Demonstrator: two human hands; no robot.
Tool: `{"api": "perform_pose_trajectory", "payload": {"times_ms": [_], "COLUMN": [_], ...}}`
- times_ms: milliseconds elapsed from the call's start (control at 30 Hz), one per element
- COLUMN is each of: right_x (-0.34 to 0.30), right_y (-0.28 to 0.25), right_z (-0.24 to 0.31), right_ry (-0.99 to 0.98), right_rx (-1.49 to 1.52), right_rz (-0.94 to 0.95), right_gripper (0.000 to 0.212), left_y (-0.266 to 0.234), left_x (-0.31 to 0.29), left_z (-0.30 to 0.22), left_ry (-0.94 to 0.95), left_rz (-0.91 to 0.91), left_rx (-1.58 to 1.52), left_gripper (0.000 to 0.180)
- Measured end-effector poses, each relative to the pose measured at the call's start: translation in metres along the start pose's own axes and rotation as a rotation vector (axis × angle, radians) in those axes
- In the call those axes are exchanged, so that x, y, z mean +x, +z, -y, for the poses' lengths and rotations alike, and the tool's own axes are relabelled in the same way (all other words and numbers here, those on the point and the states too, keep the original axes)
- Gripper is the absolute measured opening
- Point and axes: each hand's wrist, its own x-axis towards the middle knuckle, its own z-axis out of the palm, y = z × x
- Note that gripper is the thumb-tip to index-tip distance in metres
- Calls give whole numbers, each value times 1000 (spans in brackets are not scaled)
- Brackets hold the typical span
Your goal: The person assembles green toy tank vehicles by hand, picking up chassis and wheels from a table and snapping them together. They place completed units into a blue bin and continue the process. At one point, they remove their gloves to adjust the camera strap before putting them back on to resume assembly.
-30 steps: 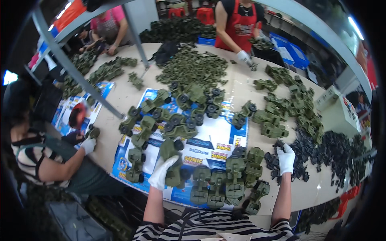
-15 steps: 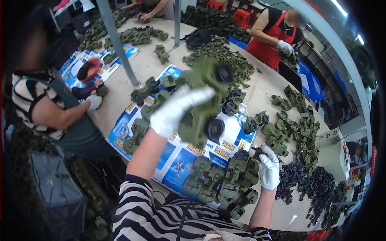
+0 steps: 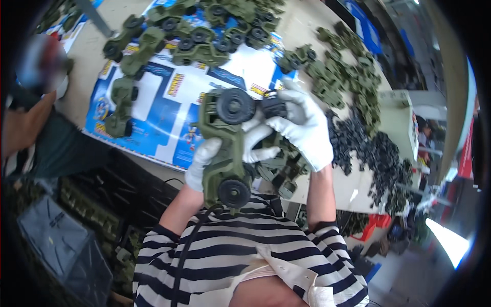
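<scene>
Closed grips: left hand (image 3: 202,159) around green toy vehicle (image 3: 223,156), right hand (image 3: 310,129) on black part (image 3: 273,106), its outline unclear.

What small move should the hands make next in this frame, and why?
Perhaps ease the black part in the right hand toward the green toy car: that hand pinches the part beside the upper wheel, while the left hand grips the car. Whether part and car touch is unclear.

The olive-green, black-wheeled plastic toy vehicle (image 3: 221,153) hides the palm of the white-gloved left hand (image 3: 198,166); beyond it, the top edge crops small olive-green plastic parts (image 3: 263,6)
</scene>
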Motion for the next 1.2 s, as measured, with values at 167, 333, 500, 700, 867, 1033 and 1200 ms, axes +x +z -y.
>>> {"api": "perform_pose_trajectory", "payload": {"times_ms": [167,333,500,700,867,1033,1200], "right_x": [-15,-15,-14,-6,-3,13,19], "right_y": [-8,4,17,-3,-10,-18,-15], "right_z": [3,-13,-16,-33,-14,-36,-49], "right_ry": [123,-76,-10,132,164,323,316], "right_rx": [153,-659,-751,-317,-5,394,413], "right_rz": [101,-5,42,-151,127,277,349], "right_gripper": [43,36,46,40,52,52,45], "left_y": [-10,14,2,20,24,19,17], "left_x": [-9,-5,-16,-6,-10,-15,-13], "left_z": [-4,-10,-12,-38,-39,-32,-30], "left_ry": [7,-112,-135,-288,-359,-331,-360], "left_rz": [-134,-221,-297,-459,-471,-456,-487], "left_rx": [134,260,299,813,1200,1201,1398], "left_gripper": [71,77,72,38,59,62,62]}}
